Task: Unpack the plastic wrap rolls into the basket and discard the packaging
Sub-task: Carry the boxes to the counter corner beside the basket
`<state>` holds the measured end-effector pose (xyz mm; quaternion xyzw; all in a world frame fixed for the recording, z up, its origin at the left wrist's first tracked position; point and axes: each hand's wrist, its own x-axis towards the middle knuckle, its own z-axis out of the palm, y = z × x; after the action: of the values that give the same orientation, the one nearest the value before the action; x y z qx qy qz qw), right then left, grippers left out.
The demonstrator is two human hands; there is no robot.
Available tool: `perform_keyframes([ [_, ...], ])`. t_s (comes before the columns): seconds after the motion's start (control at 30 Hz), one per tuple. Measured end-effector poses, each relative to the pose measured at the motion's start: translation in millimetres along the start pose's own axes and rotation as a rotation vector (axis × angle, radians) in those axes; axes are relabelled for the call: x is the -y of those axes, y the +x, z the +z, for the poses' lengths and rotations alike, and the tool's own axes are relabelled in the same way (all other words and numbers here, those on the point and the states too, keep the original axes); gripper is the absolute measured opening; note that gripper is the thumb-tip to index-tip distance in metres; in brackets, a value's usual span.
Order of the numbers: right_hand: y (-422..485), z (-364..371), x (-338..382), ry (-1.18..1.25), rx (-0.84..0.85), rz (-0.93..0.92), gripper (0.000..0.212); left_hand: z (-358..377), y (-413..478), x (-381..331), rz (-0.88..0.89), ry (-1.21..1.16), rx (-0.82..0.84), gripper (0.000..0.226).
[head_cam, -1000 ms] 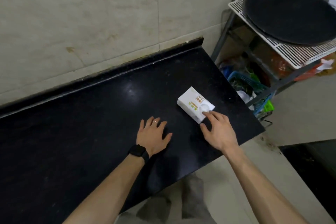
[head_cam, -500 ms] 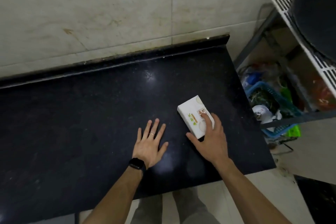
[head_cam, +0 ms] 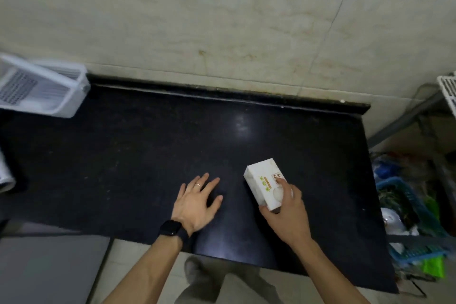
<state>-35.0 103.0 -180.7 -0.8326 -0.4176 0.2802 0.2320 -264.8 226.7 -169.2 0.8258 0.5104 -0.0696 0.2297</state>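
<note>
At far left, cut off by the frame, a white slatted basket [head_cam: 42, 86] sits blurred — contents unclear — while the right hand [head_cam: 286, 215] pinches the white box [head_cam: 264, 185] and the left hand [head_cam: 195, 202] lies spread on the black counter [head_cam: 148, 150].

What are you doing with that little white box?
The right hand is gripping a small white box on the black countertop, with a finger on top of it. The box looks closed, so nothing is unpacked yet. The left hand, wearing a ring and a black watch, is spread open next to it and holds nothing. A white plastic basket sits far off at the counter's left end.
</note>
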Motion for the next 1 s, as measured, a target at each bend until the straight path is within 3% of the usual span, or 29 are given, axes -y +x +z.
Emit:
perform_keyframes([
  [0.2, -22, 78, 116, -0.035, 0.213, -0.293, 0.085, -48, -84, 124, -0.373, -0.090, -0.164, 0.058],
  [0.33, -46, 137, 191, -0.093, 0.286, -0.460, 0.084, -64, -145, 200, -0.522, -0.158, -0.238, 0.057],
  [0.7, -133, 278, 350, -0.085, 0.437, -0.662, 0.085, -102, -271, 392, -0.696, -0.224, -0.406, 0.054],
  [1.0, -120, 351, 444, -0.172, 0.478, -0.755, 0.085, -129, -266, 496, -0.789, -0.283, -0.456, 0.055],
])
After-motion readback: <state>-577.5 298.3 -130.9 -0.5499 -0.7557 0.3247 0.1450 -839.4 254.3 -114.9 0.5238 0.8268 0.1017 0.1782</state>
